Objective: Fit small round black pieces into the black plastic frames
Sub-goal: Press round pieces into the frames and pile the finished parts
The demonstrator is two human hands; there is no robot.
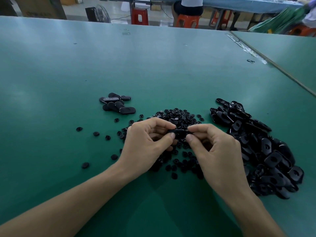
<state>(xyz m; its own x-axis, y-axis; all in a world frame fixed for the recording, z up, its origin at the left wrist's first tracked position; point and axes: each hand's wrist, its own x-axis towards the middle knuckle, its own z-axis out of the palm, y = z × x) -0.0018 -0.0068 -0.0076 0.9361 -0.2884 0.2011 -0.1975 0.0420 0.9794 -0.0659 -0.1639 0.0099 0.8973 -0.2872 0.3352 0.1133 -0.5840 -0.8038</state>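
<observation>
The broad green matte tabletop [153,65] carries three black groups. The largest is a deep heap of flat black plastic frames [256,142] with open centre holes. It lies at three to four o'clock of the hands, just beside the right one, and by its bulk most of the work is left. Next, a loose spread of small round black pieces [177,115] sits at twelve o'clock and runs under both hands out to nine. The smallest group, a handful of seemingly filled frames [118,104], lies apart at eleven o'clock, so the job looks barely begun.

The left hand [145,142] and right hand [217,151] each pinch one end of a single black frame [179,133] between thumb and forefinger, above the spread. I cannot tell whether a piece is seated in it.

Open green runs wide from nine to one o'clock. The table joint [273,65] bounds the two o'clock side, well apart.
</observation>
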